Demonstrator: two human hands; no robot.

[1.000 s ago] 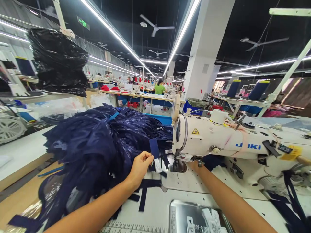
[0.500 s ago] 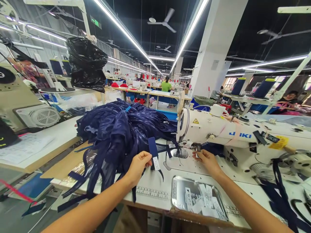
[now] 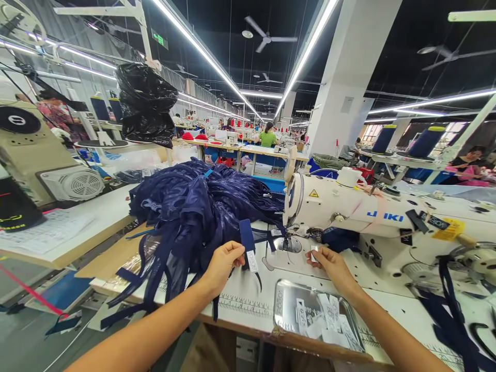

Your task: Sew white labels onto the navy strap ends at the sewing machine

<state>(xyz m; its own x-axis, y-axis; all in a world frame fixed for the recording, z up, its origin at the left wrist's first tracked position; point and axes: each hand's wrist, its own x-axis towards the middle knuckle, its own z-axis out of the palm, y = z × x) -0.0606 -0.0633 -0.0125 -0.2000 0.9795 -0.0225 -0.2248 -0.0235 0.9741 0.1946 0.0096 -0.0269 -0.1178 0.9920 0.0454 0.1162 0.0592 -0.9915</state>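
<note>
A: What are you seeing, starting on the left?

B: I'm looking at a beige machine (image 3: 42,155) sitting on the far-left bench, w/ a black plastic bag (image 3: 146,106) hanging above & behind it. Next, a big heap of navy fabric (image 3: 194,206) is lying on the worktop (image 3: 248,305), straps trailing over the front edge.

A: Left hand?

B: My left hand (image 3: 222,263) is pinching a navy strap (image 3: 246,236) that's standing upright, w/ a white label (image 3: 252,261) dangling just below the fingers. It's sitting just left of the needle area.

A: And the right?

B: My right hand (image 3: 331,266) is gripping a small white tag (image 3: 314,254) betw. thumb & fingertips, resting on the machine bed just in front of the presser foot. The white Juki sewing machine (image 3: 360,212) is stretching off to the right behind it.

A: Anything nearer you?

B: A metal tray (image 3: 284,310) holding loose white labels is lying betw. my forearms, near the worktop edge. Far right, navy strips (image 3: 449,310) are hanging off the machine's end.
</note>
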